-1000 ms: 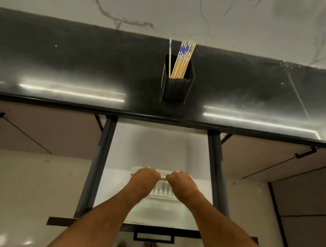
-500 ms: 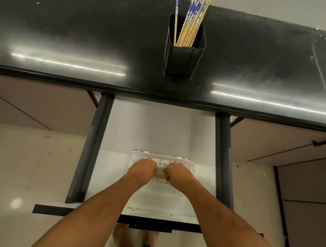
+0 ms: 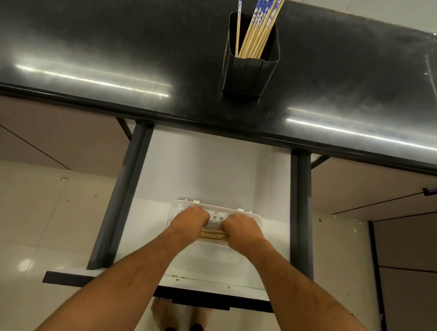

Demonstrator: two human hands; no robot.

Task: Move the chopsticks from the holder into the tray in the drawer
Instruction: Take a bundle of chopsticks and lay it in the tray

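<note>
Chopsticks [image 3: 259, 29]: most of them stand in the black holder [image 3: 249, 69] on the dark surface [image 3: 88, 45], leaning right in a bunch, one apart on the left and near upright. A second small bundle [image 3: 213, 234] lies flat across the white tray [image 3: 256, 218] in the open drawer [image 3: 211, 170], visible only as a short wooden stretch between the two hands.

Left hand [image 3: 189, 224] and right hand [image 3: 242, 232] are both down in the tray, fingers curled over the ends of that bundle. Left grip: closed round the sticks. Right grip: same. Fingertips are hidden under the knuckles, so I can't tell how firm the hold is.

Handling, my read:
- Light, stiff, thin wooden rods. No fragility worry.
- Smooth painted blue-white tops look slicker than the bare wood ends.
- Round and loose in a bunch, so they will roll and fan out if held at one point only.
- Best hold for the rest: wrap the bunch around mid-length above the holder rim, lift straight up, then support both ends when laying flat.
- Holder looks light and tall; pulling sideways could tip it.
- Tray seems slotted and shallow, so lay the sticks parallel to its long side.

Task looks partly done.
</note>
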